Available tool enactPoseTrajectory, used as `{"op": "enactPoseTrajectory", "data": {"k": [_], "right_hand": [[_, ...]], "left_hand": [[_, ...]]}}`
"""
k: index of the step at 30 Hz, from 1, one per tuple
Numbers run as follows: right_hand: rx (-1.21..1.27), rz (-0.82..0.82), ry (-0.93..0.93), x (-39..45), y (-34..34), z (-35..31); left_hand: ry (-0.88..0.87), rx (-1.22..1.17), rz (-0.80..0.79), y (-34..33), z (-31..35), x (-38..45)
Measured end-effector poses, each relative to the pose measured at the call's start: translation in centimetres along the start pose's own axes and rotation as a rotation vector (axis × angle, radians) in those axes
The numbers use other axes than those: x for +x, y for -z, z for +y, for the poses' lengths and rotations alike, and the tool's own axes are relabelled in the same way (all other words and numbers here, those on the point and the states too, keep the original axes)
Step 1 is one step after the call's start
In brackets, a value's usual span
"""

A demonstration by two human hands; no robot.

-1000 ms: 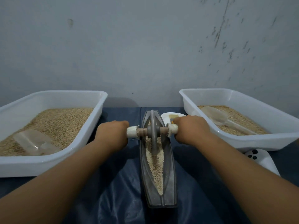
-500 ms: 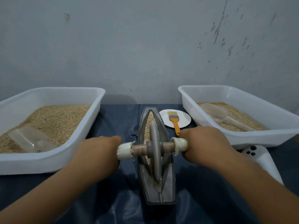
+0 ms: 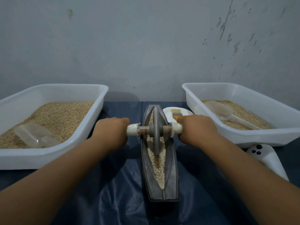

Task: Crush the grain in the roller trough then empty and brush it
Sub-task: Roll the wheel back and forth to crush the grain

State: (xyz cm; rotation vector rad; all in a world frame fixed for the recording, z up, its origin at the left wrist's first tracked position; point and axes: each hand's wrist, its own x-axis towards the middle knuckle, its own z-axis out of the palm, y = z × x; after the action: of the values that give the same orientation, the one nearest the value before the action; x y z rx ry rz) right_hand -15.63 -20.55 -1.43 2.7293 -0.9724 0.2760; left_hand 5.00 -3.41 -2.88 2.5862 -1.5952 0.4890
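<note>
Head view. Dark blue sheet point(image 3: 123, 200) covers the tabletop, which butts against a scuffed grey wall point(image 3: 146, 46) at its far edge.

Roller trough point(image 3: 159, 189): grey, boat-shaped, set lengthwise at the middle of the tabletop, one end toward the near edge, the other toward the wall. Grain point(image 3: 158, 166) lies in a pale strip along its channel. Grey roller wheel point(image 3: 155, 132) stands upright in the channel, in the trough's far half, rim down in the grain. Its axle crosses the trough, with white handle ends on both sides.

Left hand point(image 3: 112, 132): fist wrapped round the left handle end point(image 3: 132, 129), knuckles up. Right hand point(image 3: 197, 129): fist wrapped round the right handle end point(image 3: 176, 128), same posture. Both forearms reach in from the near edge.

Left tray point(image 3: 48, 153), white, along the left edge of the tabletop: holds grain and a clear scoop point(image 3: 32, 137) lying on it at the near end. Right tray point(image 3: 259, 137), white, along the right edge: thinner layer of grain, a clear scoop point(image 3: 219, 110) resting bowl toward the wall.

Small white plate point(image 3: 183, 111) just right of the trough's far end, partly hidden by the right hand. Brush point(image 3: 176, 115) with an orange handle lies on it; only the bristles and the handle's top show.

White controller point(image 3: 266, 158) with dark buttons near the right tray's near corner.
</note>
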Motion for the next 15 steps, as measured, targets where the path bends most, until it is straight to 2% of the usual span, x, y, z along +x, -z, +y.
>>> {"op": "enactPoseTrajectory", "data": {"k": [2, 7, 11, 15], "right_hand": [[-0.009, -0.011, 0.025, -1.8, 0.6, 0.0], [0.060, -0.159, 0.065, -6.0, 3.7, 0.2], [0.069, -0.234, 0.066, -7.2, 4.9, 0.3], [0.053, -0.142, -0.022, -5.0, 2.2, -0.3]], "left_hand": [[-0.005, 0.003, -0.018, 0.7, 0.3, -1.8], [-0.006, 0.031, -0.078, 3.3, 0.5, -5.9], [-0.017, 0.059, -0.061, 4.1, 0.5, -6.6], [-0.007, 0.053, -0.012, 2.3, 0.6, -4.2]]}}
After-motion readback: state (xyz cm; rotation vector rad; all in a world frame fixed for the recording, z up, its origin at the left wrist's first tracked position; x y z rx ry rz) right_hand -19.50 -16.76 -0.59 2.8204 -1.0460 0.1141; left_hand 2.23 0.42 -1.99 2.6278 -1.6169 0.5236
